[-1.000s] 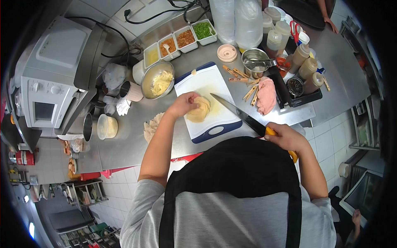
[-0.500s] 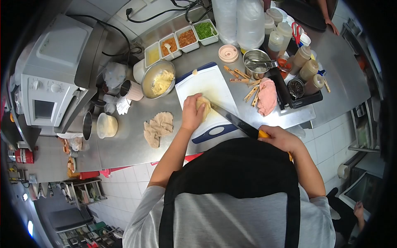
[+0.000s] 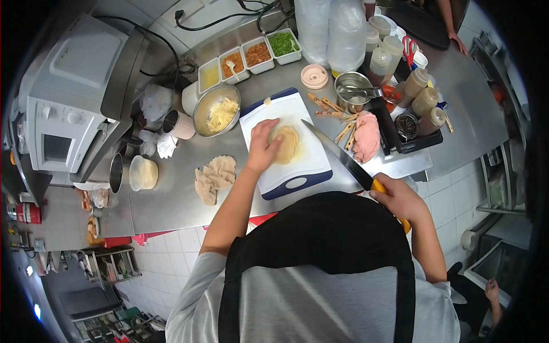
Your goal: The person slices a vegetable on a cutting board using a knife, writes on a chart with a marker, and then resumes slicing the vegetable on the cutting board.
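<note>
A pale yellow stack of thin round slices (image 3: 287, 144) lies on the white cutting board (image 3: 278, 114) with dark blue ends. My left hand (image 3: 264, 147) rests at the left edge of the stack, fingers stretched out and apart, gripping nothing. In my right hand (image 3: 398, 197) is the orange-yellow handle of a large kitchen knife (image 3: 345, 159). Its blade points up and left, with the tip over the board's right side, apart from the slices. A metal bowl (image 3: 200, 118) of pale yellow shreds (image 3: 222, 115) stands left of the board.
A beige cloth (image 3: 215, 180) and a tub (image 3: 143, 173) lie to the left. Clothespins (image 3: 345, 132), a pink cloth (image 3: 366, 137) and a black tray (image 3: 420, 143) of bottles are at right. Food containers (image 3: 258, 55) line the back. Another person's hand (image 3: 457, 43) shows at top right.
The knife has moved right, away from the slices. My left hand has loosened and shifted left and up, and the slices now lie spread flatter and more exposed.
</note>
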